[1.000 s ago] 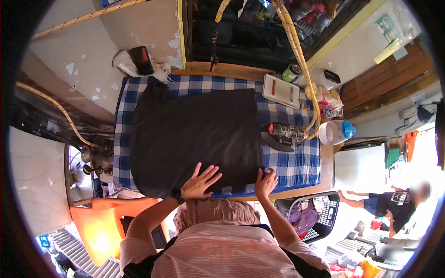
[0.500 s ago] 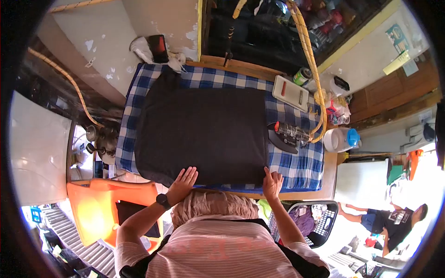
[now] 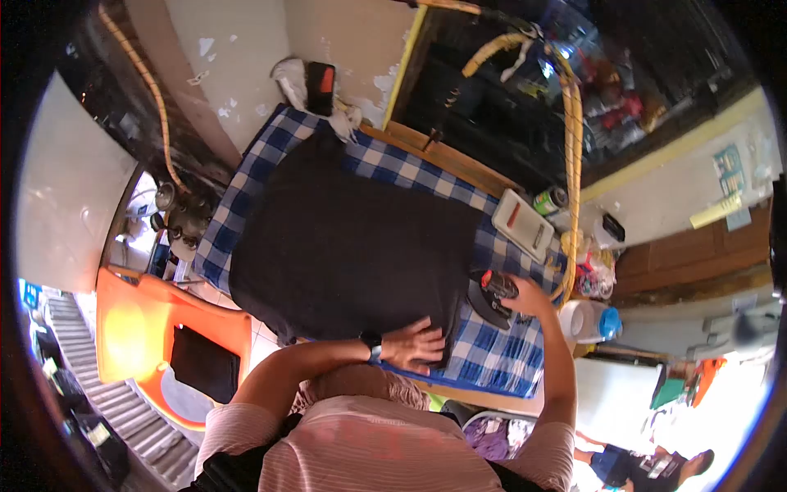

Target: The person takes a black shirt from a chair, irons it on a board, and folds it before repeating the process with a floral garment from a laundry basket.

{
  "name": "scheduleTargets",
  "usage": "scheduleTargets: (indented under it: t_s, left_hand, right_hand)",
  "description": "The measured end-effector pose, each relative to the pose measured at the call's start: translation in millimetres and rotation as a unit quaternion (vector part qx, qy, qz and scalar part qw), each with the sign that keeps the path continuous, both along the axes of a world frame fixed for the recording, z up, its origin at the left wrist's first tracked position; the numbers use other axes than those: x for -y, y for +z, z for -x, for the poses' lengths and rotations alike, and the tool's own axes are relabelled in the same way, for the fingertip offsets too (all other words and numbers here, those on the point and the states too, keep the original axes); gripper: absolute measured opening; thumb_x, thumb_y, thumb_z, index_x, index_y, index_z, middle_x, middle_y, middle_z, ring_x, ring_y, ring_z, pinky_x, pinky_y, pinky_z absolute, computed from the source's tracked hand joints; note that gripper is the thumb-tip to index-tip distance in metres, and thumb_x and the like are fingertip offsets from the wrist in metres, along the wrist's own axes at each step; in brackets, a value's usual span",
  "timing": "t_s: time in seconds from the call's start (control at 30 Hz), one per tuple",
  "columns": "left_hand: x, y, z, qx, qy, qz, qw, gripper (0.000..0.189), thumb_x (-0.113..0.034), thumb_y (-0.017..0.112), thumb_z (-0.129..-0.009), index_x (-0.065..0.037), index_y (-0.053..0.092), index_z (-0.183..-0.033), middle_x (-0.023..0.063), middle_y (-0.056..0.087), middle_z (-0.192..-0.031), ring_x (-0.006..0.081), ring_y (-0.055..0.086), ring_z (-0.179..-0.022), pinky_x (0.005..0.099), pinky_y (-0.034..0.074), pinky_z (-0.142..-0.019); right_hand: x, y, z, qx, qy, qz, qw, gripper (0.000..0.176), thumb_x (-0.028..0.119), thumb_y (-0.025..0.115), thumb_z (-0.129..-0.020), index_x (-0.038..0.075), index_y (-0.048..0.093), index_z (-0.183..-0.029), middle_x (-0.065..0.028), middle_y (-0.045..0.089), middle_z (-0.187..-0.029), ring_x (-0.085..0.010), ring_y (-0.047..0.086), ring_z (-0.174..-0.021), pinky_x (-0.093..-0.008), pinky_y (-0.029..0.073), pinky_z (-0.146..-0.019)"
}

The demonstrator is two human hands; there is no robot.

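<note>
My left hand (image 3: 412,344) rests palm down, fingers spread, on the near right corner of the black cloth (image 3: 352,246); it grips nothing. My right hand (image 3: 533,297) is at the handle of the iron (image 3: 485,305); how far its fingers close around the handle, I cannot tell. Governing relation: the iron lies to the right of and beyond my left hand, just beside the cloth's straight right edge, so my right hand is the nearer of the two hands. The base of the iron slants from far left to near right; which end is the tip is not clear. The black cloth lies flat on the blue checked cloth (image 3: 492,357) covering the desk (image 3: 537,404), its long axis running left to right, its straight edge facing the iron, and a narrow part pointing away at the far left corner
</note>
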State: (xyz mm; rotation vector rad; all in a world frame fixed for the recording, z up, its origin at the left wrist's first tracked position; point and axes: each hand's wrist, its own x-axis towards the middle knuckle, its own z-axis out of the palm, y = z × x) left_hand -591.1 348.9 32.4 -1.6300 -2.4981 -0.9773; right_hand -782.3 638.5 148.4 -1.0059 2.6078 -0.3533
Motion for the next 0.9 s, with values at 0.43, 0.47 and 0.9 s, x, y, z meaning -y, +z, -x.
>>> scheduleTargets:
  t_s: [0.43,0.47,0.9]
  left_hand:
    - [321.2,6.8,59.7,-0.155,0.783,-0.005,0.603,0.031,-0.025,0.05,-0.096,-0.005,0.055,-0.119,0.0157,0.055,-0.115,0.0312,0.044,-0.121,0.0485,0.031,-0.102]
    - [341.0,2.1,72.8,-0.151,0.781,-0.001,0.606,0.031,-0.025,0.05,-0.096,-0.005,0.055,-0.119,0.0157,0.055,-0.115,0.0312,0.044,-0.121,0.0485,0.031,-0.102]
    - [433.9,-21.3,124.8,-0.061,0.635,0.085,0.766,0.016,-0.026,0.059,-0.09,-0.011,0.054,-0.089,0.0033,0.058,-0.08,0.0255,0.055,-0.08,0.0383,0.048,-0.062]
  right_hand:
    - [137.1,39.2,-41.8,0.187,-0.477,0.255,0.82,0.029,0.012,0.072,-0.077,0.0,0.057,-0.099,-0.005,0.057,-0.064,-0.0141,0.055,-0.044,-0.0289,0.044,-0.04]
    - [149.2,28.0,-40.3,0.191,-0.482,0.252,0.817,0.029,0.012,0.072,-0.077,0.0,0.057,-0.099,-0.005,0.057,-0.064,-0.0141,0.055,-0.044,-0.0289,0.044,-0.04]
    - [446.9,6.4,-57.8,0.227,-0.225,0.03,0.947,0.052,0.031,0.069,-0.072,-0.005,0.056,-0.109,-0.0203,0.068,-0.077,-0.0327,0.069,-0.066,-0.0401,0.055,-0.072]
